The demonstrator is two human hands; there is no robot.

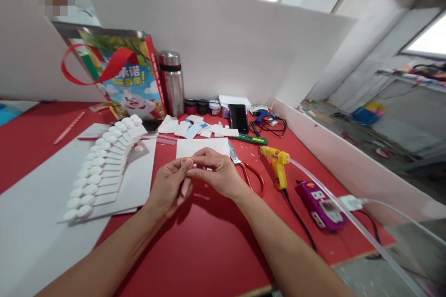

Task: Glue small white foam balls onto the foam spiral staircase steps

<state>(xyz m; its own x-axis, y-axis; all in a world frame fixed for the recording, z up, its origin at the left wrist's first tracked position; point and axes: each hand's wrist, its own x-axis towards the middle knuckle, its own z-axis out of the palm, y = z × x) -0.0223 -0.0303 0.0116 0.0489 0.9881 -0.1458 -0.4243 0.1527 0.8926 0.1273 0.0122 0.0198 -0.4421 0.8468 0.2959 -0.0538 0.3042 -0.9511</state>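
Note:
Over the red table, my left hand point(173, 180) and my right hand point(218, 172) meet fingertip to fingertip. Both are closed in a pinch, and a small white piece seems to show between them, too hidden to name. Just behind the hands lies a white card point(202, 146), with orange-handled scissors point(256, 178) to its right. To the left, a curved fan-like row of white strips point(108, 171) carries rounded white discs point(95, 169) along its outer edge. It rests on white boards point(139, 185).
A yellow glue gun point(278, 164) with a long clear glue stick and a purple power strip point(322, 206) stand at the right. Behind are a green cutter point(252, 139), phone point(239, 118), paper scraps point(191, 127), small jars point(202, 107), steel flask point(172, 86) and gift bag point(135, 79). White panels point(223, 37) border the table.

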